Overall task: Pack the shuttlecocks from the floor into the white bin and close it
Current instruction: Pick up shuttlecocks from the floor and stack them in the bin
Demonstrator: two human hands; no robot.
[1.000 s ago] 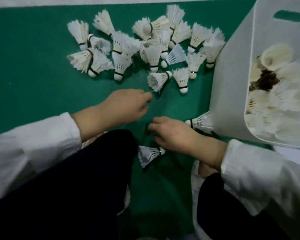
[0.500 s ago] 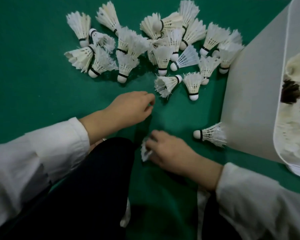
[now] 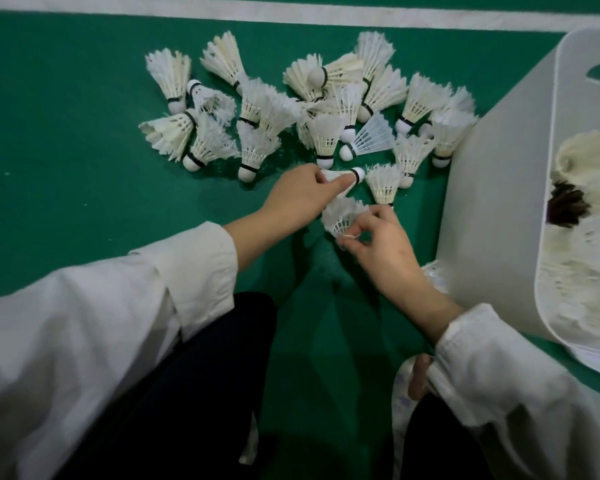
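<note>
Since half a second ago the left hand (image 3: 300,199) has gone forward from the bare green floor (image 3: 66,140) to the near edge of the heap (image 3: 291,109), and the right hand (image 3: 385,251) has come up and forward from beside the knee, bringing its catch with it. The left hand now grasps a shuttlecock (image 3: 342,177) that lies on its side, fingers curled over the feathers and the thumb under them, with the round cork tip poking out to the right. The right hand pinches a second shuttlecock (image 3: 343,216) by its lower skirt between thumb and fingertips, feathers fanned up and to the left, just below the left hand's one and almost touching it. The heap spreads across the floor beyond both hands, most of it lying on its side, below a white line (image 3: 222,12) painted on the court. The white bin (image 3: 499,202) stands at the right, its near wall close to the right wrist and its open top facing the camera. Inside it lie packed shuttlecocks (image 3: 586,271) and one dark tuft (image 3: 565,209). A few feathers of another one (image 3: 434,271) peek out between the right wrist and the bin wall.
</note>
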